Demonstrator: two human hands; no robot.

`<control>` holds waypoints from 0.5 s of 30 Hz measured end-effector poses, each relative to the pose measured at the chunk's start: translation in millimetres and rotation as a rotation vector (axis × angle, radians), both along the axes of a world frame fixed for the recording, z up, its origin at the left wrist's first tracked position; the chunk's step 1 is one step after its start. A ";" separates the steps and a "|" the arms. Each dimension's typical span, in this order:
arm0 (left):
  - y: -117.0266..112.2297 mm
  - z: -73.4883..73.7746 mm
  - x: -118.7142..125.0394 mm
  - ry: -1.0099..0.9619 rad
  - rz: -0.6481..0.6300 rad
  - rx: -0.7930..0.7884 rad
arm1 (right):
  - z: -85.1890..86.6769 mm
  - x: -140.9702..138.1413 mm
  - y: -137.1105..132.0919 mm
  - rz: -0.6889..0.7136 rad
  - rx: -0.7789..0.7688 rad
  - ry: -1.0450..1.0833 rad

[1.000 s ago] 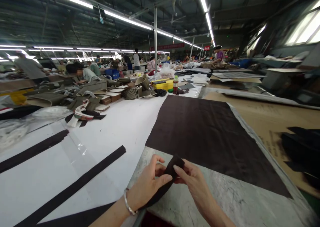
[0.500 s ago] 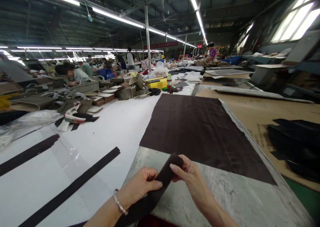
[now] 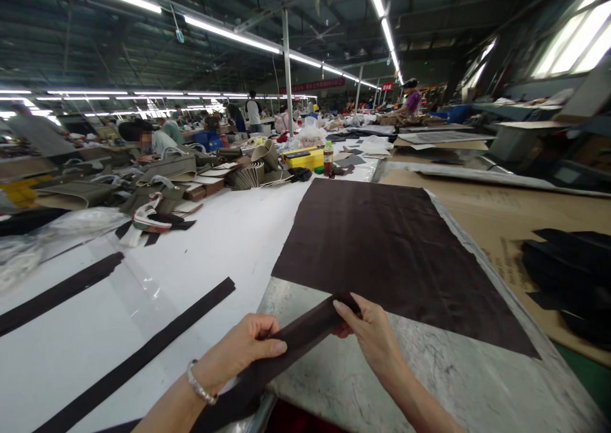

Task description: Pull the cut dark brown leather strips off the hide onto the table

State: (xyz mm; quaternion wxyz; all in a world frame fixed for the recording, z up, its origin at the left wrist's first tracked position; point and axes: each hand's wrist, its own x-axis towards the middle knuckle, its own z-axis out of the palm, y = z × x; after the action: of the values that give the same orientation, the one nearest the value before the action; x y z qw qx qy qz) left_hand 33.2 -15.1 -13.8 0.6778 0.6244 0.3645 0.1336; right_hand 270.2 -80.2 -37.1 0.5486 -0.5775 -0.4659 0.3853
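A dark brown fabric strip (image 3: pixel 305 328) stretches between my two hands above the near edge of the table. My left hand (image 3: pixel 245 350), with a bracelet at the wrist, pinches it partway along, thumb on top. At the strip's far end my right hand (image 3: pixel 365 328) grips it between thumb and fingers. The rest trails down to the lower left, partly hidden behind my left forearm. Just beyond my hands a large dark brown fabric sheet (image 3: pixel 382 248) lies flat. Another long dark strip (image 3: pixel 143 350) rests on the white surface to the left.
A shorter dark strip (image 3: pixel 62 293) lies farther left. Behind it are a tape dispenser (image 3: pixel 150 216) and piled olive bag pieces (image 3: pixel 167 169). A yellow box (image 3: pixel 303 158) and a bottle (image 3: pixel 328 159) stand at the back. Black pieces (image 3: pixel 568 280) lie on cardboard (image 3: pixel 477 197) at right.
My left hand has slid left and down along the strip, away from my right hand, so a longer stretch shows between them. My right hand keeps its hold, shifted slightly right.
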 end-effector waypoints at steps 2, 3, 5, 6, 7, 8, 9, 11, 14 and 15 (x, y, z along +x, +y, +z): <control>7.8 1.0 -20.7 0.045 0.071 0.038 | -3.6 0.3 2.4 -0.024 -0.026 -0.001; 12.9 0.7 -31.7 0.070 0.105 0.058 | -6.3 0.7 3.3 -0.046 -0.048 -0.001; 24.1 -1.0 -53.0 0.132 0.164 0.101 | -13.3 2.8 4.4 -0.093 -0.105 0.003; 29.8 -2.5 -62.6 0.169 0.190 0.116 | -17.4 4.4 4.4 -0.107 -0.135 0.004; 35.1 -4.3 -71.1 0.206 0.214 0.122 | -21.6 6.3 4.2 -0.113 -0.162 0.002; 40.1 -6.3 -78.5 0.236 0.234 0.118 | -25.7 8.6 3.6 -0.112 -0.185 -0.004; 44.6 -8.6 -84.9 0.262 0.253 0.112 | -29.6 11.1 2.8 -0.111 -0.202 -0.015; 53.2 -13.4 -96.1 0.313 0.283 0.118 | -36.3 16.9 0.0 -0.113 -0.221 -0.050; 68.2 -21.0 -116.4 0.406 0.336 0.232 | -43.6 29.0 -7.9 -0.149 -0.204 -0.126; 73.7 -23.3 -125.1 0.451 0.352 0.301 | -45.7 34.4 -11.9 -0.167 -0.194 -0.143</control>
State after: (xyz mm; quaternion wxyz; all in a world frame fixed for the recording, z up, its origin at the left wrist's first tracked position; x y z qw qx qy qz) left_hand -91.9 58.6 -37.1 0.4464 0.6590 0.5841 0.1593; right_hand 304.6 -92.1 -82.8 0.4858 -0.6906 -0.4147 0.3391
